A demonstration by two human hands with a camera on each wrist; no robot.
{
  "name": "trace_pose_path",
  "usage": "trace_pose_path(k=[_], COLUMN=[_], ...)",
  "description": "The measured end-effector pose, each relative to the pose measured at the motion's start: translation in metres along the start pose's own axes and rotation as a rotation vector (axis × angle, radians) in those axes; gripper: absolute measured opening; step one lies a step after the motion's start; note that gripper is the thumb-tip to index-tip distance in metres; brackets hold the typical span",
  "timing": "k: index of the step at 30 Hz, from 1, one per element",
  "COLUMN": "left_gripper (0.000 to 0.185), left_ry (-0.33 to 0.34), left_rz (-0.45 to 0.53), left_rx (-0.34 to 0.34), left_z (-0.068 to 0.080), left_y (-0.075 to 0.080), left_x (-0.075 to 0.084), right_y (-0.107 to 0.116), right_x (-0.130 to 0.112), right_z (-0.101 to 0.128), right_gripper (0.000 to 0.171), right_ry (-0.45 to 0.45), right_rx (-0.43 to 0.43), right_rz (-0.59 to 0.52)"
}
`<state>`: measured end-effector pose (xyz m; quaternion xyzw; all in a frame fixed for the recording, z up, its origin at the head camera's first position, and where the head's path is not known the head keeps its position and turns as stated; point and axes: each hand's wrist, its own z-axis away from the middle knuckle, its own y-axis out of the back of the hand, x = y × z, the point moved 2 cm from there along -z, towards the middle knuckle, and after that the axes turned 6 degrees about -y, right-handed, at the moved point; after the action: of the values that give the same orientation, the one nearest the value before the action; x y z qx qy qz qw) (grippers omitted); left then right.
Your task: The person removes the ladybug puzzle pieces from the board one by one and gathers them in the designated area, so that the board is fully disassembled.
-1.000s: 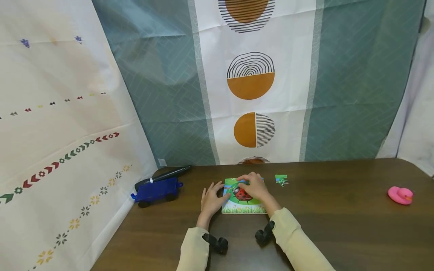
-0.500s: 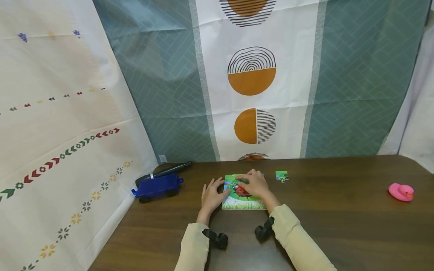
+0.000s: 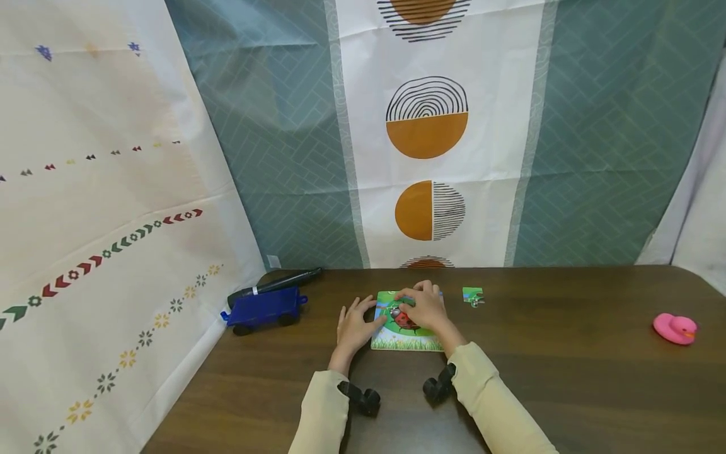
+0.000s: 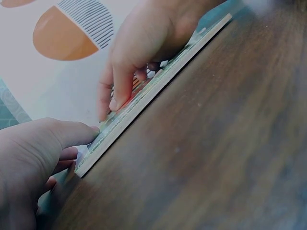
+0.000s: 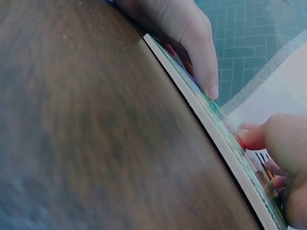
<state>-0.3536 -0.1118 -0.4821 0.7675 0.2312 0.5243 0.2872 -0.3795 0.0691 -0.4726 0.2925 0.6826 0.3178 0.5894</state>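
A wooden jigsaw puzzle point(image 3: 397, 343) with a red ladybug on a green ground lies flat on the table in front of me. My left hand point(image 3: 354, 329) rests at its left edge, fingers spread and straight, thumb touching the picture. Over the upper middle of the board my right hand point(image 3: 429, 309) pinches a green puzzle piece point(image 3: 406, 302) between thumb and forefinger, down at the board's surface. The other right fingers are curled and hide part of the puzzle's right side. A loose green puzzle piece point(image 3: 472, 296) lies right of the board.
Far left on the table point(image 3: 567, 378) stand a blue toy wagon point(image 3: 265, 308) and, behind it, a thick black pen-shaped thing point(image 3: 289, 280). A pink rubber duck point(image 3: 675, 328) sits far right. A patterned curtain point(image 3: 306, 157) hangs behind the table.
The head view has shifted slightly. Both hands stay at the same places on the puzzle, with only slight movement of the right fingers.
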Motion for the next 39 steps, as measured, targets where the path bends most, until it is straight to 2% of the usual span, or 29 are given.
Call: trace_pose_path(k=[5, 10, 13, 16, 23, 28, 32, 39], left_gripper=[0.05, 0.049, 0.049, 0.049, 0.049, 0.05, 0.049, 0.049], left_ry=[0.0, 0.027, 0.029, 0.035, 0.009, -0.001, -0.009, -0.021], left_rz=[0.0, -0.007, -0.011, -0.015, -0.004, -0.008, -0.012, -0.014], left_rx=[-0.001, 0.005, 0.006, 0.011, 0.009, 0.0, 0.005, -0.001], left_z=[0.001, 0.019, 0.03, 0.035, 0.025, 0.013, 0.006, 0.001], left_y=[0.004, 0.01, 0.008, 0.005, 0.003, 0.003, 0.003, 0.0], left_x=[-0.002, -0.015, -0.022, -0.024, -0.015, -0.011, -0.008, -0.003], right_y=[-0.003, -0.023, -0.035, -0.039, -0.027, -0.015, -0.006, 0.004], right_x=[-0.004, -0.011, -0.014, -0.014, -0.01, -0.009, -0.007, -0.003], right_z=[0.001, 0.007, 0.013, 0.016, 0.013, 0.009, 0.006, 0.006], right_gripper=[0.027, 0.021, 0.018, 0.017, 0.015, 0.029, 0.04, 0.042], right_ry=[0.012, 0.002, -0.033, -0.059, -0.048, -0.024, -0.013, -0.005], right_rx=[0.001, -0.035, -0.059, -0.079, -0.03, 0.004, 0.011, 0.007], right_rz=[0.034, 0.044, 0.026, 0.016, 0.017, 0.055, 0.02, -0.003])
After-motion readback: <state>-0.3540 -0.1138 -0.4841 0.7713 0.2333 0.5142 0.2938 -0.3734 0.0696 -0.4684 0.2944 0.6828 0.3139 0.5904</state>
